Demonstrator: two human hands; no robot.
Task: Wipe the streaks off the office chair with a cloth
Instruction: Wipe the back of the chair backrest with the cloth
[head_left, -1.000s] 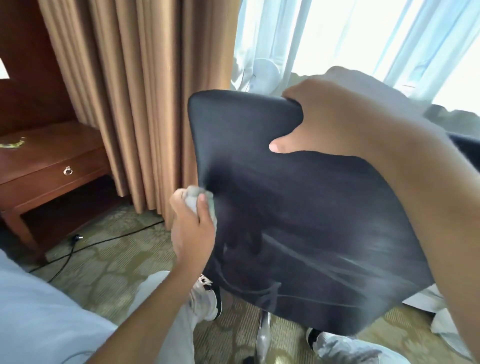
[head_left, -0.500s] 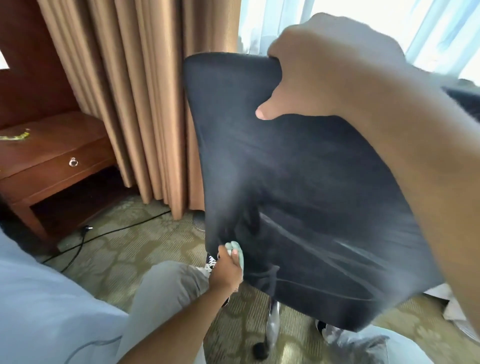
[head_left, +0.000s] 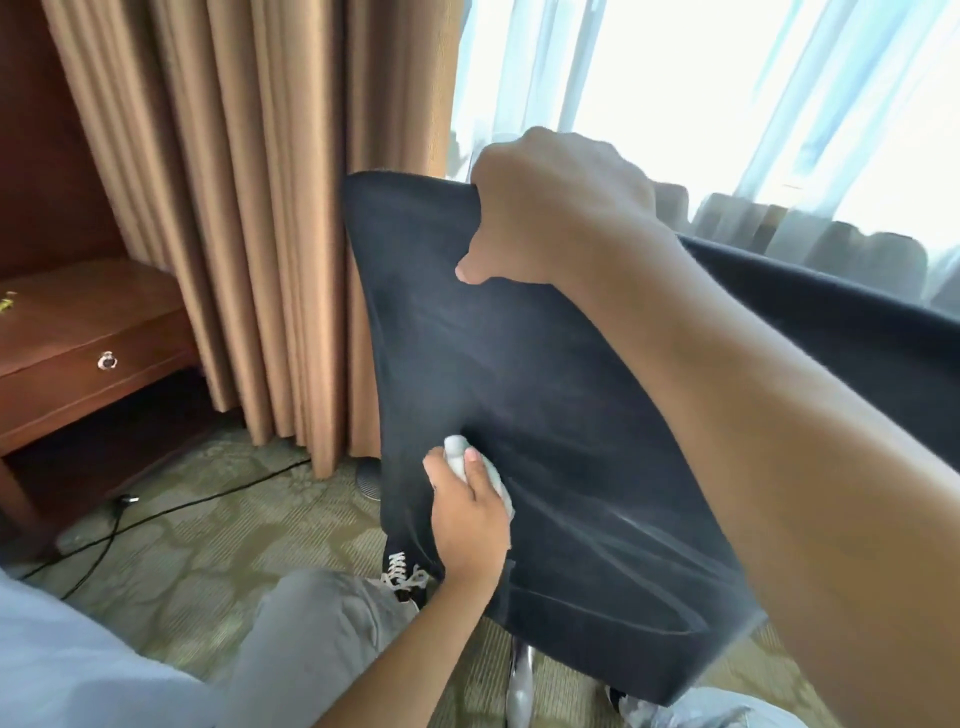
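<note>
The wiping is under way: the left hand (head_left: 470, 525) is gripping the cloth (head_left: 480, 475) against the chair (head_left: 571, 415) back's lower left, while the right hand (head_left: 550, 218) is clutching its top edge. Pale streaks (lower right) are probably calling for the next strokes.

The office chair (head_left: 571, 395) shows its black fabric back, tilted, its top edge gripped by the right hand (head_left: 550, 218). Pale streaks run across the lower fabric, right of the left hand (head_left: 467, 525), which presses a small, bunched, pale cloth (head_left: 457, 454) against the backrest's lower left.
</note>
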